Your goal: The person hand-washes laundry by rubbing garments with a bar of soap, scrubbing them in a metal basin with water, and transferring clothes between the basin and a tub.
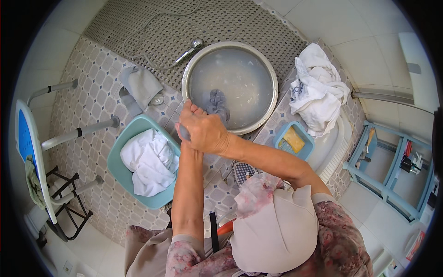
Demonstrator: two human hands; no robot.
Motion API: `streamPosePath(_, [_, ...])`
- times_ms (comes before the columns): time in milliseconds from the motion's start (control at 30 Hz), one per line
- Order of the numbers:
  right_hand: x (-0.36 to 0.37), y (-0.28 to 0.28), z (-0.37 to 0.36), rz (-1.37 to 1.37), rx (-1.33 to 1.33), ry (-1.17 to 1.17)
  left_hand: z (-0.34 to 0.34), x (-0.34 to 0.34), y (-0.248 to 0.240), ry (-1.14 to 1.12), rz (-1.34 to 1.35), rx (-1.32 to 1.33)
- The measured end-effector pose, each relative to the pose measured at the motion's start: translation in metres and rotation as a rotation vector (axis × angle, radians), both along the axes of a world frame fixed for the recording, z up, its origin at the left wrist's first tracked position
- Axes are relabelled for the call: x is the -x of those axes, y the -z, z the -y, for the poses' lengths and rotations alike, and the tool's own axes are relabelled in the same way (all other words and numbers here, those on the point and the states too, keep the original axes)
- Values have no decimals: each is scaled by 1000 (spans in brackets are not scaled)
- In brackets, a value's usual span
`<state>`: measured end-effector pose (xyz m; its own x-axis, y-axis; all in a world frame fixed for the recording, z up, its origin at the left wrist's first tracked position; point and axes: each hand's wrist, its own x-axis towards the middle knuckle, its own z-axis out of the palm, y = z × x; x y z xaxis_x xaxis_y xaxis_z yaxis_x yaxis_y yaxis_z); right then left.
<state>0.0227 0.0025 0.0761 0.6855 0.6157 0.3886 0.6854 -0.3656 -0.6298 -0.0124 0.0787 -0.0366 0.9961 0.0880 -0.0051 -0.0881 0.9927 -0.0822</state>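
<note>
My right hand [206, 132] is closed in a fist at the left rim of a large round metal basin [186, 78] of cloudy water. It lies over my left hand [178, 128], which is mostly hidden beneath it. Both are closed on a wet grey cloth [217, 105], bunched and sock-like. Part of that cloth hangs into the basin, and a bit of grey shows between my wrists. Below the hands stands a light-blue tub [115, 173] with white laundry [150, 161] in it.
A shower head [197, 43] with its hose lies on a grey perforated mat [249, 21]. Grey cloths [138, 85] lie on the tiles. To the right are a pile of white laundry [318, 87], a small blue tray [310, 147] with yellow soap [293, 138], and a blue rack [385, 191].
</note>
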Motion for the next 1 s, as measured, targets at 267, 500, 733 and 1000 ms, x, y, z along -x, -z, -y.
streamPosePath(267, [-98, 24, 19, -614, 272, 63, 18, -27, -116, 284, -847, -598])
streamPosePath(500, [-118, 44, 78, -1044, 133, -464, -18, -18, -119, -23, -470, -823])
streamPosePath(733, [-110, 48, 75, -1344, -719, -157, -25, -7, -61, -194, -544, -702])
streamPosePath(1000, [-20, -32, 23, -241, 50, -279, -30, -15, -33, 40, -799, -449])
